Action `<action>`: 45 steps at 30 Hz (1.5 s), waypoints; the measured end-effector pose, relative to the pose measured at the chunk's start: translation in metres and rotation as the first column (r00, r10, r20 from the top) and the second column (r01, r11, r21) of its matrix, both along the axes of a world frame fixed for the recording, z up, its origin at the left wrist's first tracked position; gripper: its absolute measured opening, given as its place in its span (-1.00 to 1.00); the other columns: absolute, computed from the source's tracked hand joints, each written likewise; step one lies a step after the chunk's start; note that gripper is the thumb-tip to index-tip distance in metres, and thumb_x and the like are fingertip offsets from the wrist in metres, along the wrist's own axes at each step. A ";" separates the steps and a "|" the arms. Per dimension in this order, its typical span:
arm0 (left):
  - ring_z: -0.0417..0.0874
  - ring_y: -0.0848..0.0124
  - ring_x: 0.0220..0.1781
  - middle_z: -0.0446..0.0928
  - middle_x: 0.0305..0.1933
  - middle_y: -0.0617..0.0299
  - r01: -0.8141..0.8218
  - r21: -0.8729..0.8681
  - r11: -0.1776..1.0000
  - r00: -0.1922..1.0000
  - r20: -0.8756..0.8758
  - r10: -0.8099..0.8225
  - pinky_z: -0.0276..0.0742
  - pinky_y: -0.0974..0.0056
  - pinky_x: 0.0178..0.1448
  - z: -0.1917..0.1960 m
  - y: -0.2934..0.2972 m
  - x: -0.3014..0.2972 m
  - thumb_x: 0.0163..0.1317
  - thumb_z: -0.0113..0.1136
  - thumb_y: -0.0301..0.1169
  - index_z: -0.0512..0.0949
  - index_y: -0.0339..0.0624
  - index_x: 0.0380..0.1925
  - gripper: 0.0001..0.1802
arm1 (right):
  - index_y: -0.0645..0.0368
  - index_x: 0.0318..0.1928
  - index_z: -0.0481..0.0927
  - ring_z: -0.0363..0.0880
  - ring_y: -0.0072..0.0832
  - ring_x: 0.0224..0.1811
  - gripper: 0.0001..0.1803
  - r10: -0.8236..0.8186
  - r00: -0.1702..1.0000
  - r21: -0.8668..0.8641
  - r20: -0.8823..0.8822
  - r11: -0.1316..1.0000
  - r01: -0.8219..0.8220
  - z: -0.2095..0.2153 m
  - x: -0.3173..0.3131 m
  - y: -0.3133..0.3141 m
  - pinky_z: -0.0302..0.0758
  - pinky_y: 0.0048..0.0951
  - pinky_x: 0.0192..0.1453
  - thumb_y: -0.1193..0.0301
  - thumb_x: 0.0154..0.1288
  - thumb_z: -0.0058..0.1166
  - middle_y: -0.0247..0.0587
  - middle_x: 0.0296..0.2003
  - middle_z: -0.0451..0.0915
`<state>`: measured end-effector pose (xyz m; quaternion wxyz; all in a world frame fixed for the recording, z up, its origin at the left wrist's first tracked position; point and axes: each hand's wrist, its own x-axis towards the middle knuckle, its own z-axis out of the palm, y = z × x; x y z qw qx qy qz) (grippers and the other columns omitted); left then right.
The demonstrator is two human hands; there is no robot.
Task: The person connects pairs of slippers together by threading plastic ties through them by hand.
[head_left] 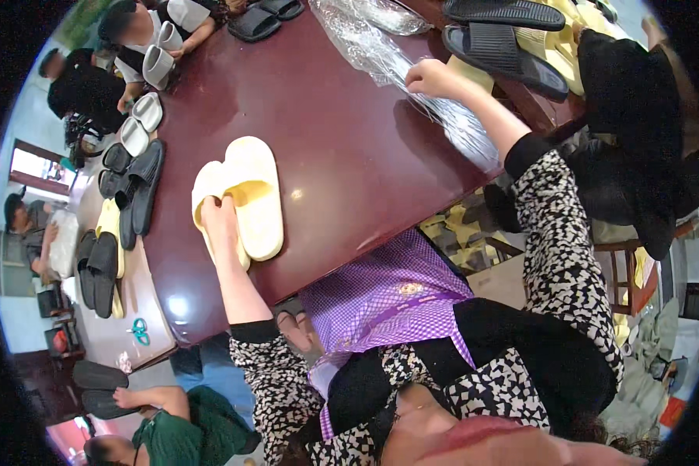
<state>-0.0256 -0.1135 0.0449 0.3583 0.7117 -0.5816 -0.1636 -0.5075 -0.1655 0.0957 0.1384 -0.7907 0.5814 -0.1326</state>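
A pair of cream-yellow slide slippers (258, 213) rests side by side on the dark red table. My left hand (221, 221) is closed on them, its fingers hooked into the foot opening at the strap of the left slipper. To the right, a stack of clear plastic bags (462, 128) lies along the table's edge. Over these bags is my right hand (435, 80), its fingers curled together at the edge of the plastic. Whether a bag is pinched between those fingertips cannot be made out.
Black ridged slides (501, 54) and yellow ones are piled at the far right. Black slippers (141, 190), white slippers (141, 124) and teal scissors (139, 332) lie along the left. A person (163, 35) across the table holds white slippers; another in green (186, 427) sits at the near left.
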 end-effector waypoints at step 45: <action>0.59 -0.05 -0.33 0.56 -0.44 -0.07 0.472 -0.288 0.833 0.881 0.139 -0.451 0.50 -0.06 -0.25 0.027 -0.022 -0.197 0.15 0.00 -0.45 0.49 -0.23 -0.44 -0.89 | 0.09 -0.41 0.63 0.51 -0.35 -0.22 -0.95 0.349 0.904 -0.478 0.247 0.855 -0.200 -0.019 0.117 -0.002 0.30 -0.34 0.01 0.45 0.06 0.17 -0.35 -0.40 0.62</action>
